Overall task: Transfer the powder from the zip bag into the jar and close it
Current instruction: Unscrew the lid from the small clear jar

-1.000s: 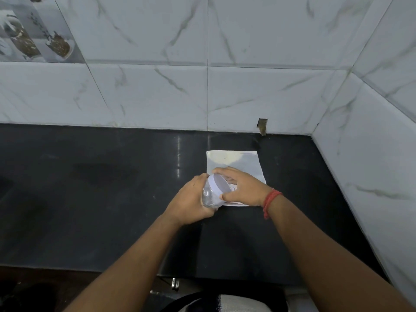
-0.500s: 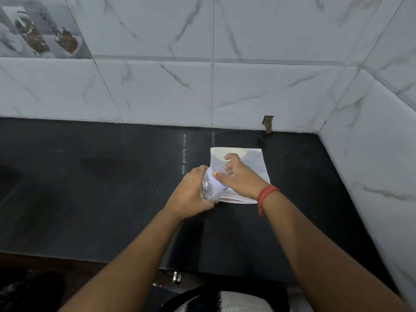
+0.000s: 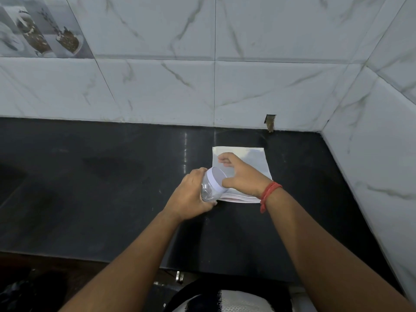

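A small clear jar (image 3: 208,191) with a white lid (image 3: 218,178) is tilted to the right just above the black counter, and my left hand (image 3: 191,195) is wrapped around its body. The flat white zip bag (image 3: 253,159) lies on the counter right behind the jar. My right hand (image 3: 244,176) lies over the bag with its fingers bent onto the bag's near-left part. Its thumb sits beside the lid's rim. The jar looks empty. The hand hides the bag's middle.
The black counter (image 3: 108,176) stretches far to the left; its front edge runs below my forearms. White marble-look tiles form the back wall and a right side wall (image 3: 373,158) close to the bag. A small notch (image 3: 270,123) sits at the back wall's base.
My right hand has left the jar's lid and slid forward onto the zip bag. The left hand keeps holding the tilted jar in about the same spot.
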